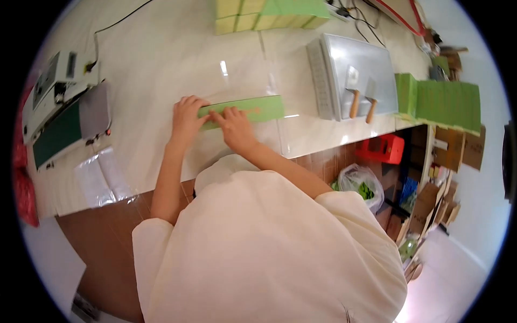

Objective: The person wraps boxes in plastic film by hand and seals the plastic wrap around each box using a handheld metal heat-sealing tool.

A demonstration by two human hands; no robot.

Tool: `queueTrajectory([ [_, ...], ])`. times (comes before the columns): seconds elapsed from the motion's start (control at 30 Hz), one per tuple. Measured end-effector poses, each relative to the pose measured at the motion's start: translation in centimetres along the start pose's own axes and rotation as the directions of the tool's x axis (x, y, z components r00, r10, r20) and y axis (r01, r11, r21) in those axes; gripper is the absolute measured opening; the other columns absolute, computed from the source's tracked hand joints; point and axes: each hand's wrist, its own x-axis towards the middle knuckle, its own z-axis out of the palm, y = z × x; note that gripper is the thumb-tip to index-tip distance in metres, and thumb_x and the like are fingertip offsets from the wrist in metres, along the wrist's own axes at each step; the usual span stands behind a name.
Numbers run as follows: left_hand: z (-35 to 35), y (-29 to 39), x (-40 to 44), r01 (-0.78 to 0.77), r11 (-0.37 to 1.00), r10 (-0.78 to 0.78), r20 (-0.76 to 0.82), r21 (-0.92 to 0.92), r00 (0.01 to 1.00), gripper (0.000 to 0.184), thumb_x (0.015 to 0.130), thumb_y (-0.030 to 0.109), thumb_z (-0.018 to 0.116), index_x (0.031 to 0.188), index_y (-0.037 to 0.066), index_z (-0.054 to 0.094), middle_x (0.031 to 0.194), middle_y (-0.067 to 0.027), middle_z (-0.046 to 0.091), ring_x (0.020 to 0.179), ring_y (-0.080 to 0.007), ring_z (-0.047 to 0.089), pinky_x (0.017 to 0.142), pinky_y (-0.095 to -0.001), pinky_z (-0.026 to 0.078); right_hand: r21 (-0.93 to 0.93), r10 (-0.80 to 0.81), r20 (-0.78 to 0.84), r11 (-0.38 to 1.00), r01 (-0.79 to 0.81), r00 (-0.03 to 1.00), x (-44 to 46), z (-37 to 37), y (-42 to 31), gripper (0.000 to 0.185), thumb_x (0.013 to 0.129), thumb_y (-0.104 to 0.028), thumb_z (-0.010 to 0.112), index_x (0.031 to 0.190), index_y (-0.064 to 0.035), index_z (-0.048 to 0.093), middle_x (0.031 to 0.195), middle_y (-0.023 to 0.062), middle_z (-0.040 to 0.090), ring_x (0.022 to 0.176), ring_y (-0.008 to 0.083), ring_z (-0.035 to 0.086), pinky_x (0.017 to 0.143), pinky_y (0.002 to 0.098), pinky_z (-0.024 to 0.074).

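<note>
A long, narrow green box [264,109] lies on the pale tabletop in front of me, with faint orange marks on its face. My left hand [187,117] is closed around its left end, fingers bent over the edge. My right hand [235,128] rests against the near side of the same box with curled fingers, close to my left hand. The fingertips of both hands nearly meet at that left end, and they hide part of it.
At the right, two wooden-handled scrapers [354,97] lie on a metal lidded container [377,56]. Stacked green boxes [291,13] stand at the back. A machine [59,91] and clear plastic bags [102,176] are at the left. Below the table edge are a red stool [383,149] and a lined bin [362,183].
</note>
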Motion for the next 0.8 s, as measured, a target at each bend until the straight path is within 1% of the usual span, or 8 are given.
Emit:
queueTrajectory([
  [0.2,0.3,-0.1,0.6,0.012,0.999,-0.013,0.019,0.036,1.0,0.026,0.071,0.017,0.08,0.095,0.014,0.069,0.095,0.0024,0.065,0.098,-0.0224,0.057,0.087,-0.0382,0.04,0.178,0.091,0.023,0.98,-0.094,0.996,0.3,-1.0,1.8,0.04,0.079,-0.004,0.058,0.119,-0.0067,0.062,0.095,0.0141,0.059,0.095,0.0321,0.056,0.081,0.0448,0.0449],
  [0.27,0.2,0.2,0.6,0.004,0.999,-0.005,0.014,0.04,1.0,0.025,0.071,0.016,0.081,0.093,0.014,0.069,0.094,0.0022,0.066,0.097,-0.0225,0.058,0.086,-0.0383,0.041,0.249,0.163,-0.251,0.963,-0.099,0.954,0.1,-1.1,6.3,0.039,0.076,-0.003,0.062,0.114,-0.0098,0.062,0.1,0.0115,0.062,0.096,0.0326,0.057,0.082,0.0428,0.0465],
  [0.33,0.3,0.1,0.8,0.015,0.999,-0.015,-0.002,0.044,1.0,0.024,0.071,0.016,0.081,0.092,0.013,0.069,0.093,0.0021,0.066,0.096,-0.0226,0.058,0.085,-0.0384,0.041,0.019,0.298,-0.46,0.945,-0.326,0.836,-0.7,-7.2,11.2,0.021,0.081,-0.006,0.062,0.101,-0.0044,0.065,0.108,0.0132,0.064,0.097,0.0345,0.058,0.086,0.0431,0.0474],
  [0.4,0.4,-0.3,0.7,0.018,0.999,-0.019,-0.024,-0.028,1.0,0.021,0.071,0.016,0.08,0.089,0.012,0.069,0.092,0.0015,0.066,0.095,-0.0226,0.059,0.084,-0.0383,0.042,-0.298,0.165,-0.663,0.836,-0.46,0.73,-3.8,-11.2,17.5,0.029,0.081,-0.009,0.065,0.11,-0.0044,0.062,0.109,0.0146,0.062,0.1,0.0347,0.056,0.087,0.0434,0.0465],
  [0.43,0.5,-0.4,0.6,0.023,1.0,-0.023,-0.03,-0.018,0.999,0.021,0.071,0.016,0.08,0.089,0.012,0.069,0.092,0.0015,0.066,0.095,-0.0226,0.059,0.084,-0.0383,0.042,-0.205,0.313,-0.693,0.778,-0.594,0.649,-4.7,-13.6,19.9,0.026,0.081,-0.012,0.068,0.104,-0.0041,0.064,0.105,0.0144,0.062,0.099,0.0348,0.057,0.089,0.0445,0.0453],
  [0.6,0.9,-0.1,0.3,0.078,0.997,-0.077,-0.058,0.015,0.995,0.017,0.075,0.019,0.078,0.09,0.013,0.071,0.094,0.0008,0.067,0.099,-0.0233,0.058,0.086,-0.0391,0.042,-0.5,0.679,-0.432,0.367,-0.784,0.594,-8.8,-16.0,27.5,0.03,0.085,-0.032,0.065,0.093,-0.0033,0.062,0.093,0.0153,0.068,0.096,0.0336,0.063,0.081,0.045,0.0513],
  [0.73,1.3,-0.5,-0.2,0.086,0.995,-0.08,-0.107,0.054,0.991,0.018,0.076,0.021,0.077,0.092,0.014,0.072,0.097,0.0004,0.067,0.105,-0.0237,0.056,0.091,-0.0407,0.04,-0.145,0.772,-0.406,0.474,-0.868,0.489,-8.9,-14.9,28.5,0.039,0.092,-0.038,0.06,0.107,-0.0022,0.056,0.092,0.0199,0.068,0.087,0.0408,0.064,0.076,0.0506,0.0521],
  [0.8,1.5,-0.7,-0.3,0.065,0.998,-0.067,-0.112,-0.027,0.991,0.019,0.076,0.021,0.077,0.093,0.015,0.073,0.099,0.0004,0.067,0.11,-0.0232,0.054,0.096,-0.0423,0.038,-0.065,0.602,-0.435,0.721,-0.69,0.67,-8.9,-14.6,27.9,0.041,0.094,-0.04,0.058,0.115,-0.0055,0.055,0.096,0.0197,0.068,0.092,0.0401,0.065,0.078,0.0507,0.052],
])
